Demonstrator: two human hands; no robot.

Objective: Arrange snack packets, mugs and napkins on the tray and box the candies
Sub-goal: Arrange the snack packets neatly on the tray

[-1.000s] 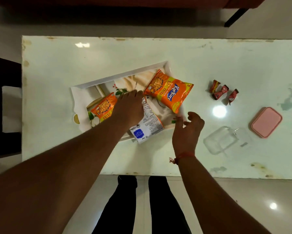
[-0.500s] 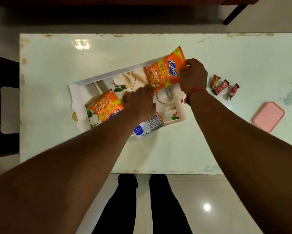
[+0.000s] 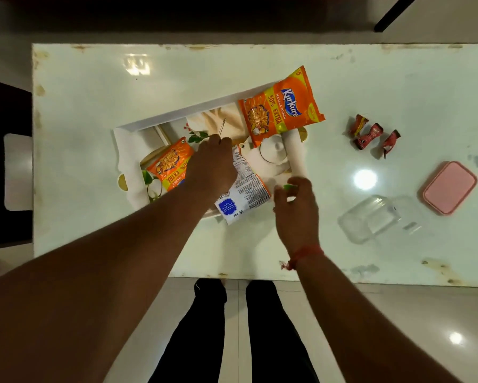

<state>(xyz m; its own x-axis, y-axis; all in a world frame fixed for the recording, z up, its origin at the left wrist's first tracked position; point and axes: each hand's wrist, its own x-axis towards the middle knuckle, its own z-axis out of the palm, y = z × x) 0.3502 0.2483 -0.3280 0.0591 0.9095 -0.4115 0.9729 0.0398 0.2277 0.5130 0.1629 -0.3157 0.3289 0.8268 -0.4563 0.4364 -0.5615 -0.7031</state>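
Observation:
A white floral tray (image 3: 127, 150) lies on the table and carries three snack packets. One orange packet (image 3: 280, 106) lies face up across the tray's far right corner, over the rim. Another orange packet (image 3: 170, 167) lies at the tray's left. My left hand (image 3: 213, 164) grips the upper end of a face-down white-backed packet (image 3: 242, 192) that overhangs the tray's near edge. My right hand (image 3: 295, 205) hovers by the tray's near right corner, fingers loosely curled and holding nothing. Three red-wrapped candies (image 3: 369, 136) lie on the table to the right.
A clear plastic box (image 3: 370, 219) and its pink lid (image 3: 449, 187) sit on the pale table (image 3: 398, 87) at the right. A chair seat (image 3: 16, 172) stands off the left end. My legs are below the near edge.
My right hand lifted the orange packet toward the tray's far right corner, left it lying there, and drew back to the near right corner. My left hand stayed on the face-down packet.

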